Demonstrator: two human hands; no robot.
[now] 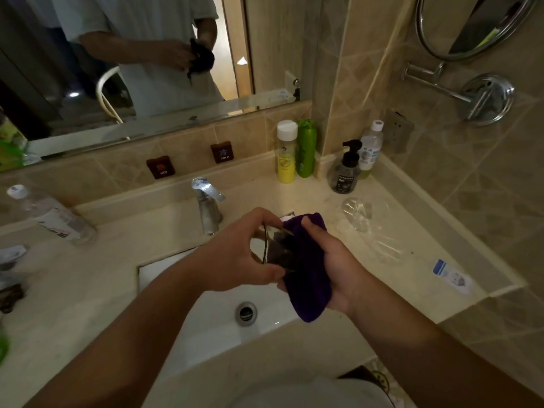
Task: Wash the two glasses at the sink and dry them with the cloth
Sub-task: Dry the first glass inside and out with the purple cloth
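Left hand [235, 254] curled around a clear glass [275, 248], holding it tipped on its side over the sink [164, 278], mouth toward the right, most likely so the cloth can reach inside and any drips fall into the basin

Right hand [329, 269] wrapped in the purple cloth [306, 278], fingers closed on the fabric and pressed against the glass, part of the cloth apparently pushed into its mouth; thumb [307, 223] showing above the fold

Both hands together above the basin's right half, just in front of the tap [207, 204], drain [245, 313] below them

Second glass [357, 214] lying on its side on the countertop [397, 278] toward the right rear corner, just in front of the black pump bottle [346, 172], well apart from the hands; whether already dried or waiting, impossible to tell

Judged as the drying stage for the held glass, tap not visibly running

Held over the sink rather than the counter, presumably to keep water off the stone; wet glass slipping from the left grip as the main risk

Yellow bottle [286, 154] and green bottle [306, 148] upright against the back wall at the right rear
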